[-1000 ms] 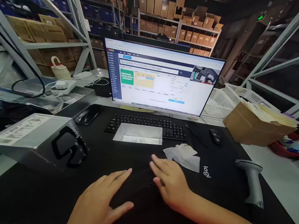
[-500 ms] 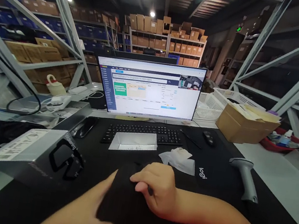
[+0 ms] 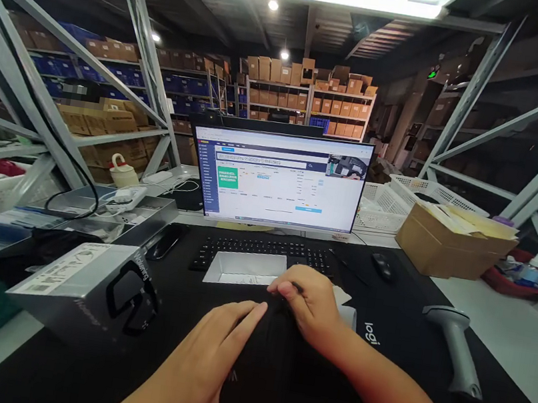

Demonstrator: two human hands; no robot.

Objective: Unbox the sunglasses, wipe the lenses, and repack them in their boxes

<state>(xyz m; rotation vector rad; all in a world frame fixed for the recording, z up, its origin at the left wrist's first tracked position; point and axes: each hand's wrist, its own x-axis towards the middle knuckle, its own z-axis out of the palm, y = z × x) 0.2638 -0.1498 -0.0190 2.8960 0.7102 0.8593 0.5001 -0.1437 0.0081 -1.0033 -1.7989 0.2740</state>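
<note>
A black case [image 3: 262, 362] is held over the desk, its outline hard to make out against the black mat. My left hand [image 3: 209, 351] wraps round its left side, thumb near and fingers reaching to the far end. My right hand [image 3: 311, 305] is curled at the far right end, thumb and fingers pinched; a small dark bit shows between them, too small to name. Just beyond the hands lies an open white box part [image 3: 244, 269], in front of the keyboard [image 3: 227, 244]. A pale wrapper [image 3: 349, 316] is partly hidden behind my right hand.
To the left stands a grey box printed with goggles [image 3: 89, 286]. A barcode scanner [image 3: 453, 350] and a mouse [image 3: 382, 267] are on the right. Behind are a monitor [image 3: 274, 195], a cardboard box [image 3: 444, 244] and a white basket [image 3: 382, 208]. Metal frame posts rise on both sides.
The view has tilted up and shifted left. My right hand has moved away from me to the case's far end, and my left fingers now lie along its far left part.
</note>
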